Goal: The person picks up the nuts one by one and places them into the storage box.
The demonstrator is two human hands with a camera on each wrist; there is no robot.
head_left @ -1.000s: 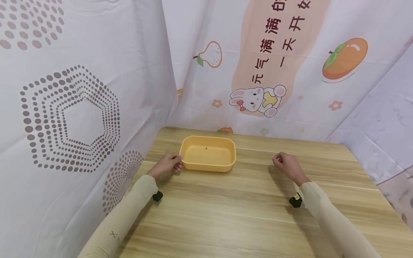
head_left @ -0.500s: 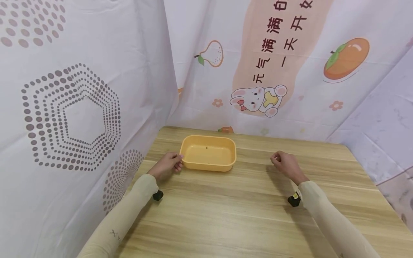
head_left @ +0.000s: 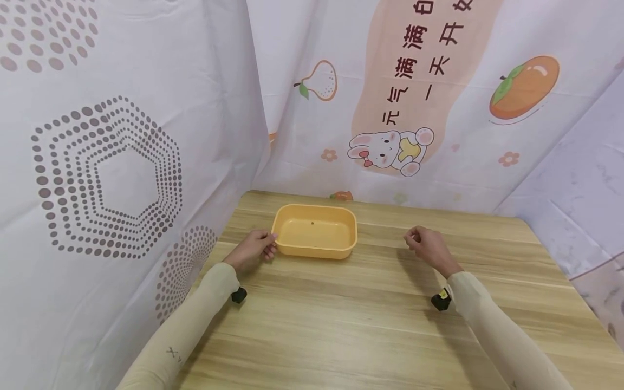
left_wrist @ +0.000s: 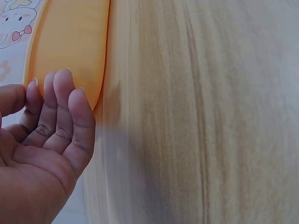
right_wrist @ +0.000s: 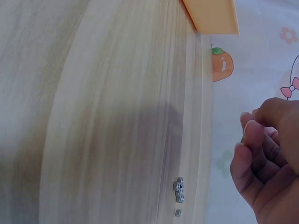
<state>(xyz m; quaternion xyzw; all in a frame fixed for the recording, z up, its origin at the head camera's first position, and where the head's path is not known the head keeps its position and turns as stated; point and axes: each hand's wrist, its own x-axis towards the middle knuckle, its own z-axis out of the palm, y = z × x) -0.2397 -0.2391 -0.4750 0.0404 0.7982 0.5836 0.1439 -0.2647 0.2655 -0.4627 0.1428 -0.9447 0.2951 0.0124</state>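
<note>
Shifting left toward the tray (head_left: 314,238), right hand (head_left: 429,248) nears it.

Left hand (head_left: 252,250) fingers loosely curled, right hand (head_left: 426,246) curled, forearms extended forward

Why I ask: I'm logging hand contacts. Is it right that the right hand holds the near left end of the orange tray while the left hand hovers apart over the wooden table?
Not quite: the hands are swapped. The head view shows the left hand holding the near left end of the orange tray, while the right hand hovers apart over the wooden table.
</note>
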